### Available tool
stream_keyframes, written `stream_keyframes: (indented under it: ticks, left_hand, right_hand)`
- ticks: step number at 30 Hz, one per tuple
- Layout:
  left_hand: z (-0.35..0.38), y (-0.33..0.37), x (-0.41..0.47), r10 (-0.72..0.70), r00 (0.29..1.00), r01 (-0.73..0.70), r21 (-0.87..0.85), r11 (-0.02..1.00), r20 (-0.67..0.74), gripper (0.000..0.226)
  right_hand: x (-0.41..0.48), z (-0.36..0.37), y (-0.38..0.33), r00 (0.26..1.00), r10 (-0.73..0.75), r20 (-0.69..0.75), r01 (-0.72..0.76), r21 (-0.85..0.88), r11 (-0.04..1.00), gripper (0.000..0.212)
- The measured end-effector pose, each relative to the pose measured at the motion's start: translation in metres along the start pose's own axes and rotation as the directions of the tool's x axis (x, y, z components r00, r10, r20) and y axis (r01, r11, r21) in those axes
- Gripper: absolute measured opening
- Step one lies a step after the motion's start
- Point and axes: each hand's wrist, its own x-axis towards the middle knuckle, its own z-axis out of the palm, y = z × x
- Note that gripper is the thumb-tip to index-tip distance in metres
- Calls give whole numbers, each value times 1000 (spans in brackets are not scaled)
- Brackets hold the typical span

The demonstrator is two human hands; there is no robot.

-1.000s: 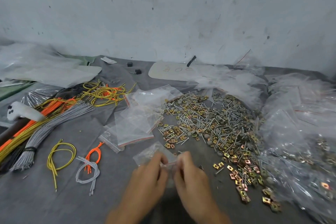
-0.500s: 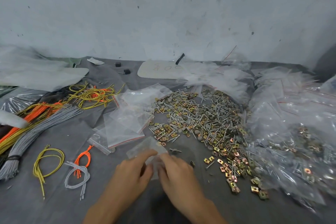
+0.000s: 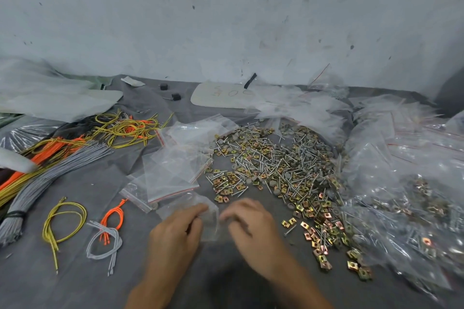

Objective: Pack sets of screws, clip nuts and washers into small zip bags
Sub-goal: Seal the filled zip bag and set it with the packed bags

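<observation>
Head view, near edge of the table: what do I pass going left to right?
Yellow wire loop → grey wire loop → left hand, pinching a zip bag → right hand → clip nuts → packed bags.

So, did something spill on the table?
Sort of: the heap of screws, clip nuts and washers lies loose across the grey cloth, beside the small zip bag the left hand pinches. One screw lies apart from the heap. Nothing looks broken.

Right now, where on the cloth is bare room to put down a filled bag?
Bare cloth lies between the left hand and the grey wire loop. Right of the right hand it is crowded: loose hardware, filled bags.
</observation>
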Motion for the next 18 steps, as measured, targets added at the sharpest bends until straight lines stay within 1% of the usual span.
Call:
stream_keyframes:
  ticks: [1,2,4,6,9,12,16,18]
  left_hand:
    - [3,0,-2,-3,1000,3,15,1000,17,40]
    - [6,0,-3,-12,999,10,34,999,48,38]
    - [14,-1,-7,-55,993,46,85,995,107,28]
    - [22,-3,-10,-103,983,88,103,991,152,25]
    - [29,-4,-13,-115,968,98,88,991,223,33]
    - [32,-6,-12,-107,972,90,86,992,209,33]
    - [35,-6,-10,-101,976,88,76,993,193,34]
    - [39,-4,-9,-105,975,97,51,994,194,35]
  right_hand:
    - [7,-5,8,999,32,-40,-34,-63,997,17]
    - [14,-10,17,997,67,-27,-71,-163,984,14]
    - [26,-17,32,985,153,86,-111,-374,921,18]
    - [31,-15,42,963,193,187,-78,-490,868,25]
    - [31,-7,47,968,155,199,-29,-523,852,24]
    - [28,-7,50,977,120,178,-13,-510,860,21]
    - [22,-11,49,983,118,139,-44,-446,894,12]
    - [19,-13,49,981,117,155,-35,-450,892,6]
